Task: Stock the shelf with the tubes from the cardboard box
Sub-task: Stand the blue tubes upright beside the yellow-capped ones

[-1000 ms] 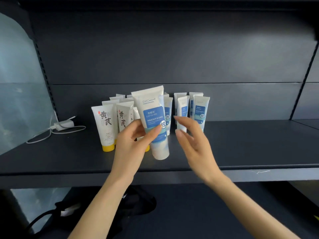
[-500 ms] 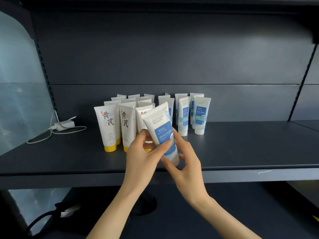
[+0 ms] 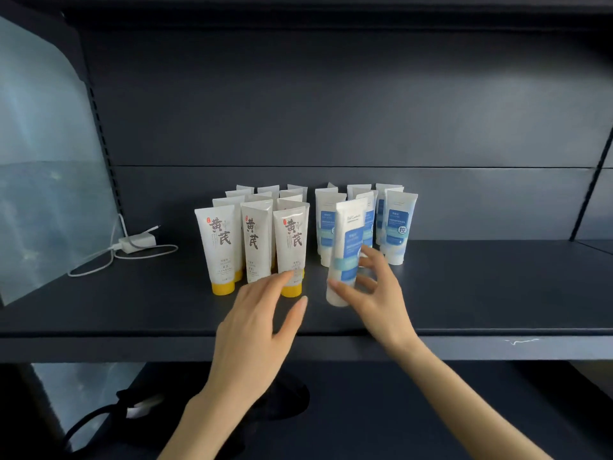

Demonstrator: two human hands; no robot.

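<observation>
A white tube with a blue label (image 3: 345, 250) stands cap-down on the dark shelf (image 3: 464, 293), in front of a group of several matching blue-label tubes (image 3: 396, 227). My right hand (image 3: 368, 290) grips its lower part between thumb and curled fingers. My left hand (image 3: 262, 313) hovers beside it with fingers straight and holds nothing; its fingertips lie near the front yellow-capped tube (image 3: 292, 250). Several white tubes with yellow caps (image 3: 220, 250) stand in rows to the left. The cardboard box is out of view.
A white charger with its cable (image 3: 136, 244) lies at the shelf's left. A clear plastic sheet (image 3: 43, 161) leans on the left wall. A dark bag with straps (image 3: 139, 406) sits on the lower level. Bare shelf surface stretches to the right of the tubes.
The blue-label tube passed from my left hand to my right and now stands on the shelf. My left hand let go and moved left.
</observation>
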